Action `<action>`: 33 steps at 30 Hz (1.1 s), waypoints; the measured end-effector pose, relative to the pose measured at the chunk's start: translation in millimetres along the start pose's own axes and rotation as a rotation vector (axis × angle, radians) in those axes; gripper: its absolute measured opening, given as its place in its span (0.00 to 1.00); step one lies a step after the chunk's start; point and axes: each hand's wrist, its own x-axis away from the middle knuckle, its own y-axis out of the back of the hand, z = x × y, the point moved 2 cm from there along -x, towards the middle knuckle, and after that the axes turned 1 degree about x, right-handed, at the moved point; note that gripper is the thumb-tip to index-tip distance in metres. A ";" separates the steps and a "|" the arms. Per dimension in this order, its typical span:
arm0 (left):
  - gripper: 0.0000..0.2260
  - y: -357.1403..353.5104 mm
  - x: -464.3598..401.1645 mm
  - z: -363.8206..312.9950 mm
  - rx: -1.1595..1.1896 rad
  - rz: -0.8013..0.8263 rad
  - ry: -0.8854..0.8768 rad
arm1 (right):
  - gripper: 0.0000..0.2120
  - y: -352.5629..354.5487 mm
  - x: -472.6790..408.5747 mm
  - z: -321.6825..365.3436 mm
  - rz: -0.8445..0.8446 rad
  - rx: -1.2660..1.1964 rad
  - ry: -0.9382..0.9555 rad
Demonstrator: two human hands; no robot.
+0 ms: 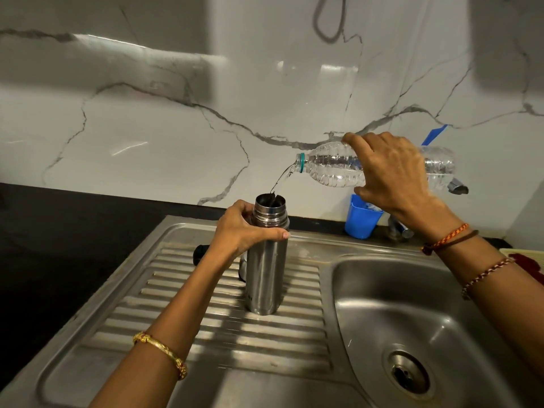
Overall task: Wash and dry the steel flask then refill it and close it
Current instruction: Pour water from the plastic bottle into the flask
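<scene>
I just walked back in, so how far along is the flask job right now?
Washing and drying look finished. Refilling is in hand: the steel flask stands open on the sink's draining board, the left hand grips it, and the right hand tips a plastic bottle whose water streams into its mouth. Closing is left; a dark cap-like piece lies behind the flask.
</scene>
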 end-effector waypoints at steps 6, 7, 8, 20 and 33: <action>0.28 0.3 -1.0 0.1 0.006 0.012 0.003 | 0.34 -1.7 -1.3 -1.1 -0.001 0.026 0.024; 0.28 0.3 -1.0 0.1 0.007 0.014 0.004 | 0.34 -1.9 -1.3 -1.1 -0.002 0.027 0.026; 0.28 0.0 -1.1 0.2 0.009 0.016 0.007 | 0.34 -2.2 -1.0 -1.0 -0.001 0.029 0.025; 0.29 -0.1 -1.3 0.3 0.010 0.015 0.016 | 0.33 -2.7 -0.6 -1.1 -0.018 0.041 0.036; 0.29 -0.3 -1.1 0.4 0.009 0.014 0.017 | 0.30 -1.2 -1.6 -1.7 -0.035 0.071 0.076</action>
